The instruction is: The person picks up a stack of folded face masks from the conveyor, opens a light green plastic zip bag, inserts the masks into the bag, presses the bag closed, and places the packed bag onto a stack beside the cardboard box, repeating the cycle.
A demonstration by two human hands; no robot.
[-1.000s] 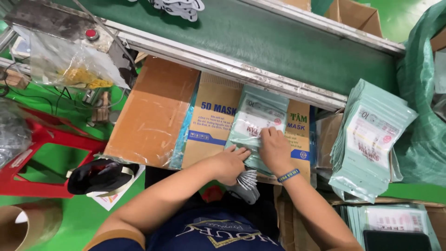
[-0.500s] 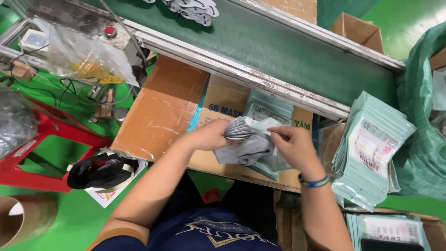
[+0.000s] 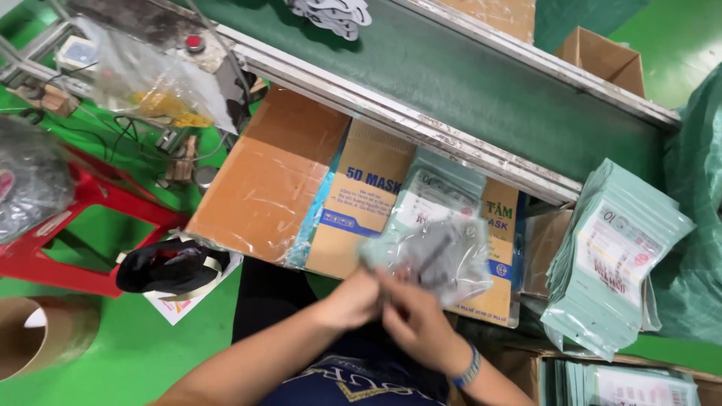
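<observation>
Both hands pinch one see-through pouch of grey masks (image 3: 436, 256) — left hand (image 3: 355, 299), right hand (image 3: 412, 319) — sticking up over the flat cardboard boxes (image 3: 271, 177).

Left hand (image 3: 353, 301) and right hand (image 3: 417, 323) meet, fingers seemingly curled.

Flat brown cardboard sheet (image 3: 267, 180) lies left below the conveyor rail; just right of it a tan flat carton (image 3: 361, 207) with a blue label band, then a second tan carton (image 3: 492, 256) partly covered by a pale-green pouch (image 3: 436, 192) with a white window. Both hands, left hand (image 3: 353, 301) and right hand (image 3: 417, 319), close their grip on a blurred clear-fronted pouch (image 3: 436, 256) with grey contents, above the cartons. Fanned stack of pale-green pouches (image 3: 613, 259) with white-and-red labels stands at right; another stack (image 3: 624, 383) lies at bottom right; an open brown box (image 3: 598, 56) sits top right.
</observation>
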